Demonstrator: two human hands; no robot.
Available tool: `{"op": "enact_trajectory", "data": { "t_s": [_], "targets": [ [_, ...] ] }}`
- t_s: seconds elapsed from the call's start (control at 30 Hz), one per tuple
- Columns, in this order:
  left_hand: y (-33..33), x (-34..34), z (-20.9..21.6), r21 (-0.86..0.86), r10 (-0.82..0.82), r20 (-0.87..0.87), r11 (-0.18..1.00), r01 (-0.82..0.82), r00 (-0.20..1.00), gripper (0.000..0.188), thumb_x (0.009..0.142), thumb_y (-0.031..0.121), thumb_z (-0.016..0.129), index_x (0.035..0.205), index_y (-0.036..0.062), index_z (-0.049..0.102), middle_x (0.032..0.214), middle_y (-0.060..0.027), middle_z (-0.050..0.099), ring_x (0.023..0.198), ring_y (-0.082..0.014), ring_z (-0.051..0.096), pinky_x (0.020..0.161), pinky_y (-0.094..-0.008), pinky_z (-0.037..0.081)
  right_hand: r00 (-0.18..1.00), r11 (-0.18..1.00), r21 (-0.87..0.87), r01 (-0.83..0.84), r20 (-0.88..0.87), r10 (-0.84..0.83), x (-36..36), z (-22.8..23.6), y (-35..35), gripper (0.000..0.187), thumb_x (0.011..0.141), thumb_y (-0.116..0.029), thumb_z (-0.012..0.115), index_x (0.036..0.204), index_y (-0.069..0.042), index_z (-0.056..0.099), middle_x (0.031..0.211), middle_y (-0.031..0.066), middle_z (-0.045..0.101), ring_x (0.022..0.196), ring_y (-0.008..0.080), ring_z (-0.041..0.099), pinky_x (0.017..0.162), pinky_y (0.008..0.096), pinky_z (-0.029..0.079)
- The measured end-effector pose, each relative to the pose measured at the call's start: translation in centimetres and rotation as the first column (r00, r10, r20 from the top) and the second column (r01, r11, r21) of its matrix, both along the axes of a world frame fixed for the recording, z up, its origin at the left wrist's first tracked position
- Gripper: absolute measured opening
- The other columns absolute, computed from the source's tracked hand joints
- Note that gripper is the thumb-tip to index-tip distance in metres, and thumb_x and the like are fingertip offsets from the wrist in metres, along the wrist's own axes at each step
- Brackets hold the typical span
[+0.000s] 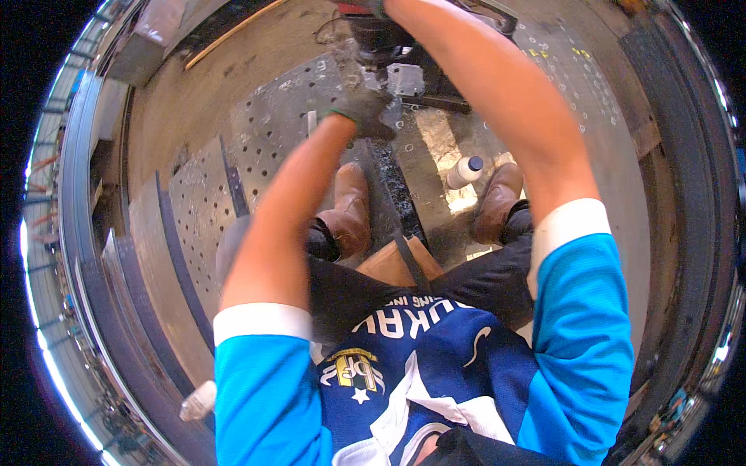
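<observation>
Single view only: head-worn fisheye camera, looking steeply down along the person's own torso to the floor [622,155]. The blue jersey [435,373] fills the lower centre of the frame, very near the lens. Both forearms run from the lower edge toward top centre. Straight edges bow at the rim; corners are black. No second view to compare.
</observation>
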State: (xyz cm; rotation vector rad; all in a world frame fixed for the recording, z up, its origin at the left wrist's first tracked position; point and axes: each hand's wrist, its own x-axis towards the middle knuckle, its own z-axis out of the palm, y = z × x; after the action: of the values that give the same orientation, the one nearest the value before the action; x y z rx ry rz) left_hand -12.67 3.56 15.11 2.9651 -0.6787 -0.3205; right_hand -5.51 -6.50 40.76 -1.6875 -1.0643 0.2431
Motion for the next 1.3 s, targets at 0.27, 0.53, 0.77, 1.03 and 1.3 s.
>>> {"op": "enact_trajectory", "data": {
  "t_s": [0.27, 0.53, 0.77, 1.03, 1.3],
  "targets": [
    [-13.0, -8.7, -11.5, -0.411, 0.223, -0.179, 0.868, -0.279, 0.958, 0.134, 0.058, 0.053, 0.094, 0.163, 0.0092, 0.023, 0.150, -0.0270, 0.049, 0.132, -0.0471, 0.054, 0.110, -0.0493, 0.048, 0.855, 0.830, -0.540, 0.141, 0.489, 0.173, 3.6, -4.1, 9.1, 0.035, 0.098, -0.017, 0.052, 0.127, -0.016, 0.070, 0.137, 0.0129, 0.066, 0.128, 0.0285, 0.062, 0.107, 0.0440, 0.048],
    [-15.1, -9.4, -10.4, -0.571, 0.230, -0.401, 0.695, -0.438, 0.887, 0.112, 0.067, 0.041, 0.090, 0.158, 0.0126, 0.032, 0.153, -0.0203, 0.045, 0.132, -0.0429, 0.054, 0.108, -0.0503, 0.049, 0.755, 0.811, -0.573, 0.115, 0.581, 0.303, 5.0, -10.7, 14.5, 0.027, 0.091, -0.014, 0.057, 0.112, -0.012, 0.075, 0.120, 0.0143, 0.073, 0.116, 0.0318, 0.068, 0.100, 0.0438, 0.052],
    [-15.1, -8.3, -10.7, -0.641, 0.211, -0.396, 0.634, -0.433, 0.894, 0.069, 0.072, 0.048, 0.083, 0.130, 0.0162, 0.062, 0.137, -0.0135, 0.062, 0.126, -0.0387, 0.060, 0.103, -0.0486, 0.052, 0.678, 0.828, -0.520, 0.210, 0.687, 0.260, 5.6, -12.2, 14.5, 0.029, 0.090, -0.010, 0.058, 0.112, -0.012, 0.075, 0.116, 0.0144, 0.074, 0.110, 0.0301, 0.070, 0.094, 0.0421, 0.054],
    [-12.4, -10.8, -13.0, -0.767, 0.403, -0.442, 0.294, -0.570, 0.801, 0.071, 0.072, 0.045, 0.087, 0.130, 0.0121, 0.064, 0.125, -0.0196, 0.069, 0.116, -0.0388, 0.066, 0.098, -0.0468, 0.054, 0.715, 0.692, -0.530, 0.491, 0.699, 0.027, 5.0, -13.4, 16.1, 0.034, 0.094, -0.031, 0.056, 0.120, -0.020, 0.075, 0.126, 0.0117, 0.072, 0.116, 0.0347, 0.068, 0.097, 0.0458, 0.054],
    [-9.7, -9.8, -14.6, -0.737, 0.468, -0.454, 0.282, -0.615, 0.758, 0.067, 0.075, 0.044, 0.086, 0.129, 0.0113, 0.064, 0.120, -0.0168, 0.069, 0.109, -0.0346, 0.067, 0.093, -0.0448, 0.055, 0.825, 0.613, -0.613, 0.499, 0.552, -0.120, 2.8, -11.0, 15.8, 0.041, 0.093, -0.039, 0.052, 0.117, -0.018, 0.077, 0.126, 0.0122, 0.072, 0.119, 0.0334, 0.067, 0.100, 0.0481, 0.051]
  ]
}}
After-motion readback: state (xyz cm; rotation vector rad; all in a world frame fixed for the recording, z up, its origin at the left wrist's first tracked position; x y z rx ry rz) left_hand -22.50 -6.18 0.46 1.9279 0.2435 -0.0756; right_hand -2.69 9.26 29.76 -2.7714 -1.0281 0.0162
